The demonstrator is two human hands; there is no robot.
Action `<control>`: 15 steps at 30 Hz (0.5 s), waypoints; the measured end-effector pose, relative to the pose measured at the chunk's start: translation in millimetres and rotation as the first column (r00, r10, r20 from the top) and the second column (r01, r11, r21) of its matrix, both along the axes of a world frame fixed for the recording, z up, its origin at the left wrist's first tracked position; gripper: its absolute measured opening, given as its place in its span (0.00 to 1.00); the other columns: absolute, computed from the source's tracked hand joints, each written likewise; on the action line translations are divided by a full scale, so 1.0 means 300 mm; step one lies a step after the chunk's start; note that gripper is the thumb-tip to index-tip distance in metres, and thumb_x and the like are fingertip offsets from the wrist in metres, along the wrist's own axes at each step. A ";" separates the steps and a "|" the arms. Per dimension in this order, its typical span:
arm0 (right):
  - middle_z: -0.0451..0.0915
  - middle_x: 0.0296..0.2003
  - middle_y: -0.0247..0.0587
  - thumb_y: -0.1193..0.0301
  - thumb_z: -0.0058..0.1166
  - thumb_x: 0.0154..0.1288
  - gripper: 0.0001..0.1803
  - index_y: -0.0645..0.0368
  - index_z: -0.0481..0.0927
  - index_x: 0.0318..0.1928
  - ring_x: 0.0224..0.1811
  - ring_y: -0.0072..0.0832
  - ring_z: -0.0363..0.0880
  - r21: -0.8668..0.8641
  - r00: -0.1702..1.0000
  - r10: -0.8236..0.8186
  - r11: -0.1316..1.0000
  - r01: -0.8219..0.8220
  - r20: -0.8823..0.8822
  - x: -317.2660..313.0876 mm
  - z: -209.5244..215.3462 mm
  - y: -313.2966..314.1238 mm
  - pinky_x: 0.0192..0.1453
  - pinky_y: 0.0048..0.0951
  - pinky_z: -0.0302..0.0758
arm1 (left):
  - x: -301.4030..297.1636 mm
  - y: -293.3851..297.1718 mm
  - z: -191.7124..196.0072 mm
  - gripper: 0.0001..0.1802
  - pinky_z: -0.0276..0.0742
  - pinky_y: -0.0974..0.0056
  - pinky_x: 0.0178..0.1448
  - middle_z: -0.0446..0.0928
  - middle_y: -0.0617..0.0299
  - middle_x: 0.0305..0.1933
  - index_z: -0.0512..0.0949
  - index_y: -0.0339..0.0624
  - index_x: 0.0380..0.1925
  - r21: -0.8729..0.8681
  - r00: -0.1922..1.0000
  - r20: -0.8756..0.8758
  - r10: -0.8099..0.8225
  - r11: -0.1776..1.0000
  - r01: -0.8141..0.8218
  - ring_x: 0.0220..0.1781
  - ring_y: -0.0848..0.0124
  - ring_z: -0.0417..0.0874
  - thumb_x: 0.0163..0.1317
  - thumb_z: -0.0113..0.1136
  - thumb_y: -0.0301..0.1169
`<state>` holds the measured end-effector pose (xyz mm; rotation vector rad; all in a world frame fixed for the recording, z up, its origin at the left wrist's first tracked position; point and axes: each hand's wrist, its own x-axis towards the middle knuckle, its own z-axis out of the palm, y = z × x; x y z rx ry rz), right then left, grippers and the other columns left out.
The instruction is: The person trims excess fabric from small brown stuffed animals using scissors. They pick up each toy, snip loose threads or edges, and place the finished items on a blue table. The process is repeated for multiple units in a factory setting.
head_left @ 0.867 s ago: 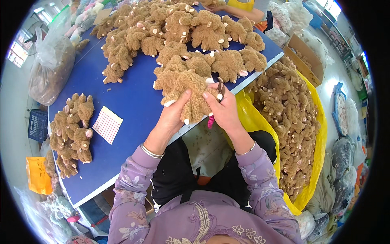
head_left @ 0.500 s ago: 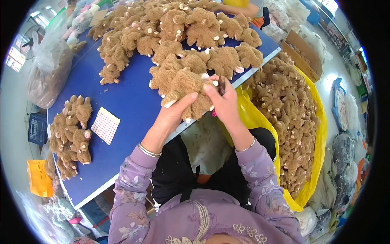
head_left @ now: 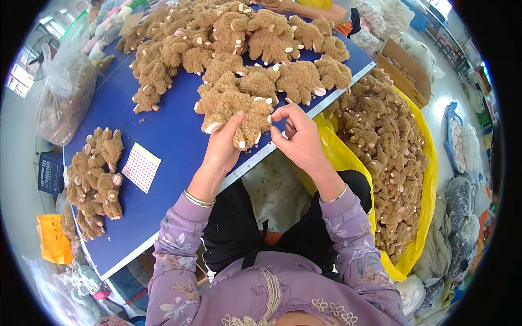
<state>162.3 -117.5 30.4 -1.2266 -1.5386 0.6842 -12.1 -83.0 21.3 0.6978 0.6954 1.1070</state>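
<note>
A brown curly plush toy (head_left: 234,117) with small white and pink tips is gripped by my left hand (head_left: 223,146), thumb on top, at the table's near edge. Close to the toy's right side, my right hand (head_left: 299,138) is closed, thumb and forefinger pinched beside a white-tipped limb. A small dark object shows in that palm, mostly hidden by the fingers; its kind cannot be made out. Beyond the held toy lies a large heap of similar brown plush toys (head_left: 231,32).
On the blue table (head_left: 185,163), a smaller pile of toys (head_left: 95,179) lies left beside a sheet of small red marks (head_left: 141,167). A yellow sack (head_left: 424,206) full of toys stands at my right, near a cardboard box (head_left: 402,73). Another person's hand (head_left: 280,5) shows at the far edge.
The held toy has moved slightly left and turned. My right hand has drawn off its body to its right edge, fingers now pinched. The other person's hand has shifted left.
</note>
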 end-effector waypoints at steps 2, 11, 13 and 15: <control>0.75 0.33 0.35 0.80 0.58 0.53 0.11 0.59 0.74 0.37 0.30 0.24 0.75 0.065 1.000 -0.006 0.998 0.005 0.019 -0.001 -0.002 0.005 0.30 0.22 0.72 | 0.006 -0.007 0.008 0.19 0.77 0.62 0.55 0.75 0.54 0.54 0.67 0.35 0.56 0.004 1.000 -0.014 -0.006 1.000 0.006 0.53 0.65 0.79 0.68 0.52 0.31; 0.73 0.27 0.36 0.77 0.59 0.50 0.11 0.61 0.71 0.33 0.25 0.23 0.72 -0.038 0.996 -0.012 0.999 0.015 0.086 -0.002 0.002 -0.006 0.28 0.23 0.70 | 0.011 0.005 -0.046 0.19 0.77 0.63 0.55 0.75 0.55 0.54 0.68 0.34 0.56 0.131 0.998 -0.057 0.028 0.991 -0.020 0.53 0.67 0.78 0.67 0.54 0.29; 0.72 0.24 0.35 0.78 0.59 0.49 0.10 0.61 0.71 0.31 0.23 0.21 0.70 -0.052 0.998 -0.038 0.998 0.041 0.060 -0.007 -0.001 -0.008 0.27 0.22 0.68 | 0.005 0.015 -0.052 0.19 0.77 0.63 0.56 0.75 0.56 0.53 0.69 0.34 0.55 0.169 0.993 -0.072 0.090 0.983 -0.077 0.53 0.68 0.78 0.67 0.54 0.28; 0.70 0.21 0.35 0.79 0.58 0.47 0.10 0.62 0.70 0.30 0.20 0.19 0.68 -0.079 0.998 -0.055 0.995 0.054 -0.010 -0.009 0.009 -0.016 0.26 0.21 0.67 | -0.014 0.021 -0.020 0.19 0.76 0.63 0.57 0.75 0.56 0.53 0.68 0.34 0.55 0.141 0.992 -0.042 0.120 0.983 -0.113 0.54 0.68 0.77 0.66 0.55 0.28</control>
